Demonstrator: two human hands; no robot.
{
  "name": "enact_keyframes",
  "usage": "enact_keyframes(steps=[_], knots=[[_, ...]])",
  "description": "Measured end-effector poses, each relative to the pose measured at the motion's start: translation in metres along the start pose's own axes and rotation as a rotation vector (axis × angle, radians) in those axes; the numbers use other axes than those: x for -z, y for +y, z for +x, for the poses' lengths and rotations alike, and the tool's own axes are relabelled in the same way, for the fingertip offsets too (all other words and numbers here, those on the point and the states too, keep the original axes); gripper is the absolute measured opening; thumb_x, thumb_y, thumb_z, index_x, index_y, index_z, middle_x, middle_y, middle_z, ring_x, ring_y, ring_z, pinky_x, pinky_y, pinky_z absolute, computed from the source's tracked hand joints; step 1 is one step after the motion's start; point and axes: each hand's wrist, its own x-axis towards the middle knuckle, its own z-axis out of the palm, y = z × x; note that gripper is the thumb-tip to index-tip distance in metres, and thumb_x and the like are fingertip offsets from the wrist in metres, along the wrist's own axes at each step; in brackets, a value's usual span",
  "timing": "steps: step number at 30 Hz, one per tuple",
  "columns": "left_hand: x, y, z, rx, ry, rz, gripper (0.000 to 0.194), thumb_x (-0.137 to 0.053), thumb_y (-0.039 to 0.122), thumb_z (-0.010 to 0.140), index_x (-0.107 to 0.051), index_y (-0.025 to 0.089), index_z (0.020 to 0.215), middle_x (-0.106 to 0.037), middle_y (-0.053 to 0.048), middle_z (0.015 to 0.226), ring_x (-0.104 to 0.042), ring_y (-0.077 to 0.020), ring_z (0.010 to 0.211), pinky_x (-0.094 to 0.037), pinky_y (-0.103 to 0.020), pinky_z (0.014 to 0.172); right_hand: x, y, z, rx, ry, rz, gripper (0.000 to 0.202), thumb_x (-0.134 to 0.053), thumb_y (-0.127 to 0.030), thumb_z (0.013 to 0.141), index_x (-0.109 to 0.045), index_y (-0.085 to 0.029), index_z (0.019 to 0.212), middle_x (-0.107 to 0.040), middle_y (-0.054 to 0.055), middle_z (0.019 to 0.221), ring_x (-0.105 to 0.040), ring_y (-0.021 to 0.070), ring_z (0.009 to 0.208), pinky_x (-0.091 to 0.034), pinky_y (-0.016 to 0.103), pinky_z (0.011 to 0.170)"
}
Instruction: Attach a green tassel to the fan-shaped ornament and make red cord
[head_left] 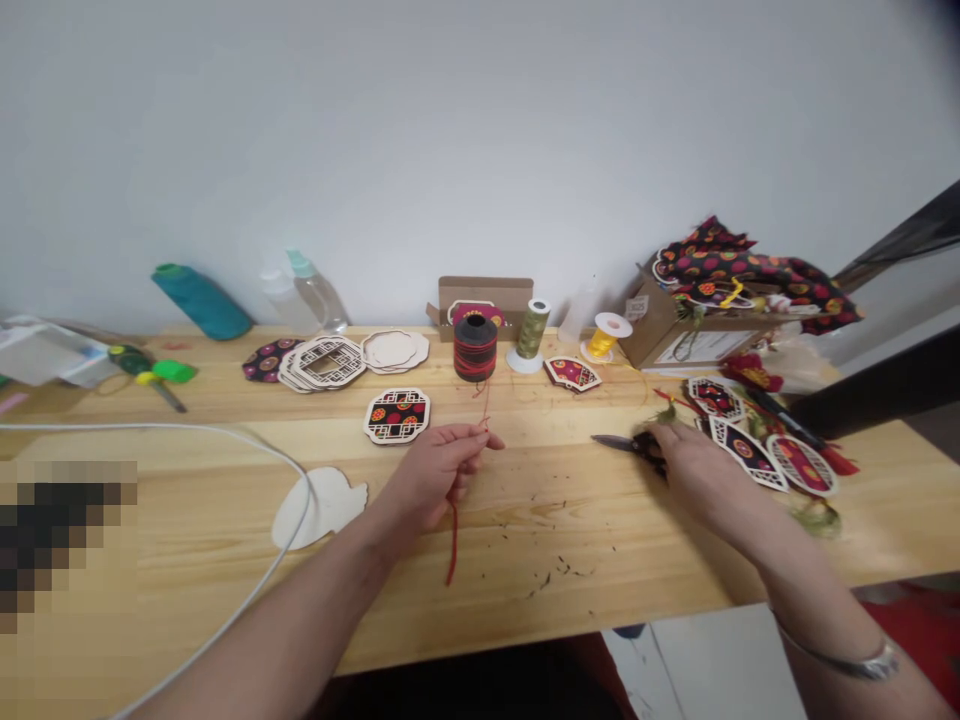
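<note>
My left hand [454, 460] is closed in a pinch on a red cord [453, 545], whose loose end hangs below the palm. A thin strand of it runs up from the fingertips toward a black-and-red thread spool [475, 350]. To the right, my right hand [686, 455] is closed over the dark handles of a pair of scissors [619, 442], with the blades pointing left just above or on the table. Its fingertips are partly hidden. Left of the left hand lies an octagonal lattice ornament [397, 415] with dark patterned fabric.
Several lattice ornaments [750, 455] lie right of my right hand, beside a cardboard box [652, 325] topped with fabric. Green [534, 330] and yellow [604, 337] spools stand at the back. A white cable [247, 440] crosses the left side over a white cutout [330, 505].
</note>
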Motion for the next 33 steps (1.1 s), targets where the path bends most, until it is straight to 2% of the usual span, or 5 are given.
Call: enact_keyframes(steps=[7, 16, 21, 26, 33], knots=[[0.0, -0.001, 0.002, -0.031, 0.019, -0.009, 0.017, -0.063, 0.028, 0.074, -0.066, 0.012, 0.074, -0.033, 0.008, 0.048, -0.021, -0.0004, 0.037, -0.011, -0.016, 0.038, 0.002, 0.0, -0.003, -0.008, 0.035, 0.09, 0.023, -0.045, -0.006, 0.074, -0.057, -0.014, 0.092, -0.061, 0.012, 0.09, -0.061, 0.0237, 0.084, -0.051, 0.033, 0.069], [0.0, -0.003, 0.002, -0.035, 0.025, -0.004, 0.015, -0.06, 0.025, 0.076, -0.066, 0.012, 0.076, -0.036, 0.008, 0.048, -0.022, 0.0004, 0.035, -0.01, -0.015, 0.037, 0.037, -0.031, 0.006, 0.172, 0.58, 0.289, 0.023, -0.054, -0.023, 0.082, -0.054, -0.016, 0.104, -0.061, 0.013, 0.101, -0.058, 0.0237, 0.095, -0.048, 0.036, 0.08], [0.001, -0.003, 0.003, -0.051, 0.025, -0.03, 0.017, -0.062, 0.028, 0.075, -0.066, 0.012, 0.076, -0.034, 0.008, 0.047, -0.022, 0.0, 0.035, -0.01, -0.016, 0.037, 0.056, -0.082, 0.037, 0.111, 0.062, 0.786, 0.021, -0.062, -0.037, 0.076, -0.059, -0.016, 0.079, -0.058, 0.003, 0.068, -0.05, 0.0137, 0.059, -0.04, 0.026, 0.053], [0.002, -0.003, 0.006, -0.089, 0.033, -0.058, 0.017, -0.063, 0.029, 0.074, -0.065, 0.012, 0.076, -0.032, 0.009, 0.046, -0.02, -0.0005, 0.035, -0.009, -0.017, 0.037, 0.051, -0.108, 0.059, 0.106, -0.465, 1.382, 0.031, -0.06, -0.043, 0.075, -0.059, -0.014, 0.085, -0.052, -0.001, 0.065, -0.043, 0.0089, 0.054, -0.033, 0.023, 0.049], [0.003, -0.005, 0.007, -0.112, 0.059, -0.025, 0.021, -0.063, 0.032, 0.074, -0.065, 0.011, 0.08, -0.033, 0.009, 0.047, -0.021, -0.0008, 0.035, -0.01, -0.017, 0.037, 0.038, -0.1, 0.056, 0.143, -0.23, 1.085, 0.029, -0.067, -0.039, 0.068, -0.052, -0.017, 0.08, -0.047, -0.003, 0.068, -0.039, 0.0104, 0.061, -0.033, 0.024, 0.056]])
